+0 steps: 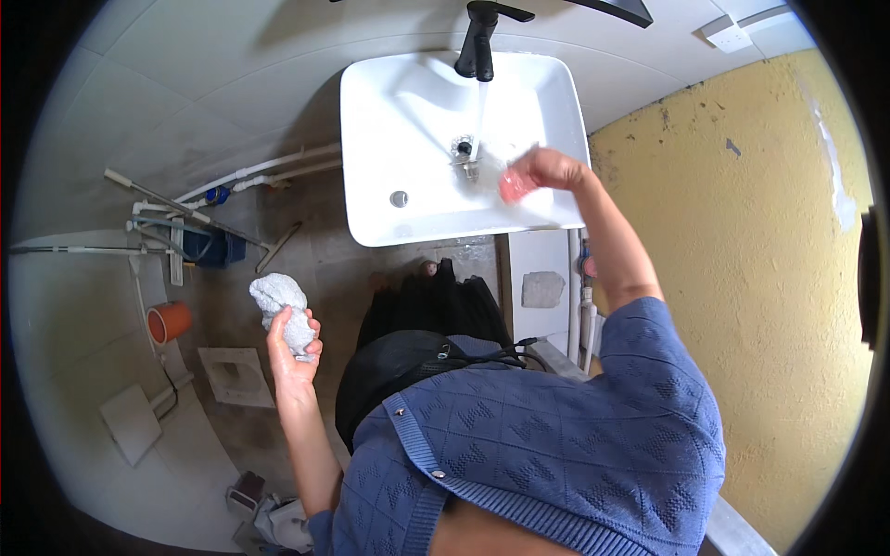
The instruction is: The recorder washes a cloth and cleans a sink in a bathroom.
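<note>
My left hand (295, 347) is closed around a crumpled light grey cloth (281, 306), held away from the sink at its left. Over the right part of the white washbasin (368, 139), my right hand (546, 170) grips a small pink object (516, 185), blurred, its kind unclear. Water runs from the black faucet (478, 45) toward the drain (464, 147), left of my right hand. A small metal and clear piece (471, 169), perhaps the drain stopper, rests beside the drain opening.
Behind the basin stands a tiled wall; a yellow wall (737, 208) is close on the right. At the left are a floor squeegee (278, 247), a blue bucket (222, 249), an orange bucket (169, 322) and a squat toilet (236, 377).
</note>
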`<control>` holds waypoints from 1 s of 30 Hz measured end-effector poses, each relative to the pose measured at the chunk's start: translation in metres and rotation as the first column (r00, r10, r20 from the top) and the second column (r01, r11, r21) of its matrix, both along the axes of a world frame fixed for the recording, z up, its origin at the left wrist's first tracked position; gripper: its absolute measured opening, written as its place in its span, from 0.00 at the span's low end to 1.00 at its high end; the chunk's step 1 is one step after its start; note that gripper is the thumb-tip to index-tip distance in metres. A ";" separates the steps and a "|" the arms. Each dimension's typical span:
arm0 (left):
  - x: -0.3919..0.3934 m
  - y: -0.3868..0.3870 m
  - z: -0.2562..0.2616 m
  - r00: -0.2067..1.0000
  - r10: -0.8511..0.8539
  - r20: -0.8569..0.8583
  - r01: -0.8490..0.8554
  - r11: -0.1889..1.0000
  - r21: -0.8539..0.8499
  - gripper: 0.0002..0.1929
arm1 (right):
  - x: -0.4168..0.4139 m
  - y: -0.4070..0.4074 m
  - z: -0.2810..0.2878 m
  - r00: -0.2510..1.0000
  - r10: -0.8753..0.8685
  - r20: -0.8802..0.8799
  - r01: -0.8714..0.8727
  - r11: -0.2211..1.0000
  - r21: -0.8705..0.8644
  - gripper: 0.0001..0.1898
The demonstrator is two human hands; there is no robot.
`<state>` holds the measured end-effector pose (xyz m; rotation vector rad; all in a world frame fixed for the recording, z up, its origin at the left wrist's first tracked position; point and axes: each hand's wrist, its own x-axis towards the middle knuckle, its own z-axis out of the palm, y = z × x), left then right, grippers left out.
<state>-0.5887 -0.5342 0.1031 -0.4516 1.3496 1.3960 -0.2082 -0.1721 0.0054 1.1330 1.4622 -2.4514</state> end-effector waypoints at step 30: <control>0.000 -0.011 -0.012 0.983 0.154 0.102 -0.151 0.988 -0.035 0.18 | -0.091 0.004 -0.076 0.761 -0.162 0.628 -0.512 0.445 0.735 0.19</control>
